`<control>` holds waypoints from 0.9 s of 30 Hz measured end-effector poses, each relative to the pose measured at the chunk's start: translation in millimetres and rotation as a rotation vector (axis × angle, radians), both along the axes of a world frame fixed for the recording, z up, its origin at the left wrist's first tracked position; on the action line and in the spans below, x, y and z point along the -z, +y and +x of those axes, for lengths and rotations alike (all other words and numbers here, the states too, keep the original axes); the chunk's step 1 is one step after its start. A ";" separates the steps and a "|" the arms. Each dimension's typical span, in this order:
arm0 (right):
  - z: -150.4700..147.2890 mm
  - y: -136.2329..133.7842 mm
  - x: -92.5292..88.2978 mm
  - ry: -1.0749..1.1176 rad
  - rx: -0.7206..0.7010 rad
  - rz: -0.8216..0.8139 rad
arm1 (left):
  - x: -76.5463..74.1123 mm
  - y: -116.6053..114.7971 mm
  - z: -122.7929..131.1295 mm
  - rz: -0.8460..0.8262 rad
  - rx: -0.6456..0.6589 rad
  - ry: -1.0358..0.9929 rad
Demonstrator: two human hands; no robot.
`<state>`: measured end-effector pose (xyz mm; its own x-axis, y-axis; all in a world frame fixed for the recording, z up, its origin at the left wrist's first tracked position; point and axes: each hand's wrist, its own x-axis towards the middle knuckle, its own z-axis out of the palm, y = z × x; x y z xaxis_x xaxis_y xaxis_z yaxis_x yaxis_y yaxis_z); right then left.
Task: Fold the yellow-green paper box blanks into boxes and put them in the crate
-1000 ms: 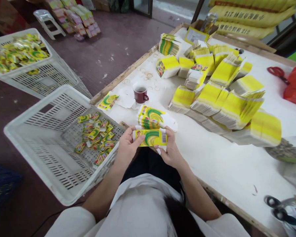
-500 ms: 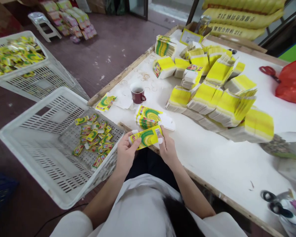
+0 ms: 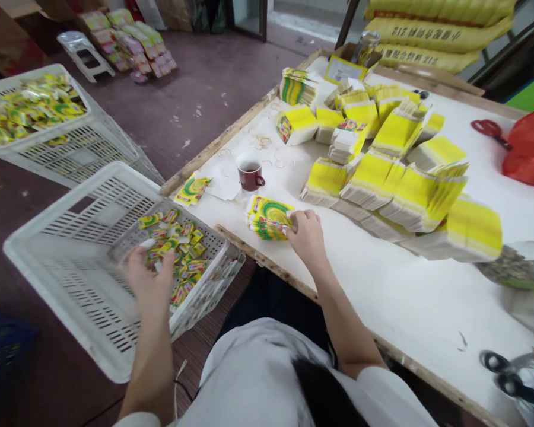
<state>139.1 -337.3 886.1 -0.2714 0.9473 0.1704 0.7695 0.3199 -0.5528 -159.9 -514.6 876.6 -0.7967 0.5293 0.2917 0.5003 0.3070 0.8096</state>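
Note:
My left hand (image 3: 149,276) hangs over the white plastic crate (image 3: 82,326), thumb and fingers apart and somewhat blurred, with nothing visible held. Below it, small folded yellow-and-green cartons (image 3: 191,267) lie loose on the crate's bottom. On the table, my right hand (image 3: 308,236) pinches the right end of a flat carton on a small stack of flat printed cartons (image 3: 267,216); its fingertips partly cover that end. The dark red mug (image 3: 250,177) stands just behind this stack.
Bundles of yellow flat cartons (image 3: 376,172) cover the table's middle and back. A second crate (image 3: 78,151) full of cartons stands at left. Red-handled scissors (image 3: 487,127) and a red bag (image 3: 531,148) lie at right, black-handled scissors (image 3: 493,362) at front right. The wooden table edge (image 3: 285,279) runs before me.
The carton held between both hands has left them. My left hand has moved left and down over the crate, and my right hand has gone to the stack of flat cartons.

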 end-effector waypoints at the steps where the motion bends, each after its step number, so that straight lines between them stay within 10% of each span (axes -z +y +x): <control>1: -1.3 0.6 0.4 -0.001 -0.005 -0.001 | 0.6 5.0 12.9 0.012 0.006 -0.065; 9: 3.5 -21.2 -24.1 0.241 0.037 -0.116 | -6.0 44.2 114.8 0.375 0.506 -0.787; 13: 3.8 -57.9 -40.2 0.370 -0.156 -0.211 | -18.7 53.7 153.7 0.601 0.556 -1.070; 21: -19.8 -108.4 -35.3 0.659 -0.418 -0.420 | -55.0 69.9 171.7 0.746 0.431 -1.122; 27: -6.9 -88.1 -30.9 0.614 -0.382 -0.332 | -35.6 56.9 162.3 0.510 0.473 -0.940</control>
